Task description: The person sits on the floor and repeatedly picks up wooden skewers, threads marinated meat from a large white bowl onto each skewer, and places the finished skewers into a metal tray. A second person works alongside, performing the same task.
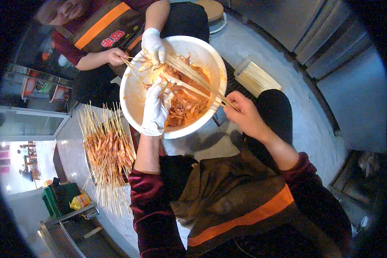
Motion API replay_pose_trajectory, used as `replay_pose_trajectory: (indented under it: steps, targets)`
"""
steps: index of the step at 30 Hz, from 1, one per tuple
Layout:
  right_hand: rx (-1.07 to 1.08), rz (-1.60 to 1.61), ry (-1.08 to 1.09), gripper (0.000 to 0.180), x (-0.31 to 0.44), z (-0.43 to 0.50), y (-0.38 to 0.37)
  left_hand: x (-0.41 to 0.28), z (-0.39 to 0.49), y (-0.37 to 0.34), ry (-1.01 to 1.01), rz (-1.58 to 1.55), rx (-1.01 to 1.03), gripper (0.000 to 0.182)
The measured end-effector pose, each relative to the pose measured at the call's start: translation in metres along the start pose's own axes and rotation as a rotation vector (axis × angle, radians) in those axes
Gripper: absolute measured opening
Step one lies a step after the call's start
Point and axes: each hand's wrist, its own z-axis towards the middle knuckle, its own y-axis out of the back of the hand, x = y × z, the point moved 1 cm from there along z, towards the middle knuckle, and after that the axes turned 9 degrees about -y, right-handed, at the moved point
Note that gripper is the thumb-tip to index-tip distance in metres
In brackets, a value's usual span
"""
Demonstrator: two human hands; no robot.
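Observation:
A large white bowl holds reddish marinated strips of meat. My left hand, in a whitish disposable glove, is over the bowl's left part, its fingers closed round a piece of the food; the piece is mostly hidden. Bare, my right hand grips several thin wooden skewers at the bowl's right rim, and they reach across the bowl towards the left. A co-worker's gloved hand is over the far side of the bowl, close to skewer ends, and their bare hand holds skewers at the left rim.
Left of the bowl, a tray bears a heap of loaded skewers. Bare skewers lie in a container at the right. A co-worker in an apron sits opposite. A round stool stands behind; a metal-framed cart is at the lower left.

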Motion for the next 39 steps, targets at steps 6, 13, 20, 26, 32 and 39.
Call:
replay_pose_trajectory:
  steps: [6,13,20,26,32,39]
  targets:
    - [0.035,-0.085,-0.043,0.021,0.006,-0.007,-0.003,0.001,-0.009,0.002,-0.011,-0.204,-0.092,0.033]
    - [-0.034,-0.268,-0.004,0.027,0.010,-0.008,-0.002,-0.019,-0.022,-0.018,-0.154,-0.256,-0.089,0.040]
    - [0.016,-0.244,-0.082,0.020,0.008,-0.006,-0.002,-0.028,-0.028,-0.024,-0.235,-0.152,-0.084,0.044]
    - [0.141,-0.084,-0.089,0.022,0.010,-0.008,-0.006,-0.026,-0.025,-0.018,-0.307,-0.187,-0.073,0.043]
    - [0.150,-0.136,-0.080,0.022,0.006,-0.008,-0.004,-0.025,-0.022,-0.017,-0.332,-0.175,-0.102,0.041]
    - [0.150,-0.069,-0.094,0.023,0.004,-0.008,-0.006,-0.026,-0.023,-0.017,-0.371,-0.250,-0.121,0.044]
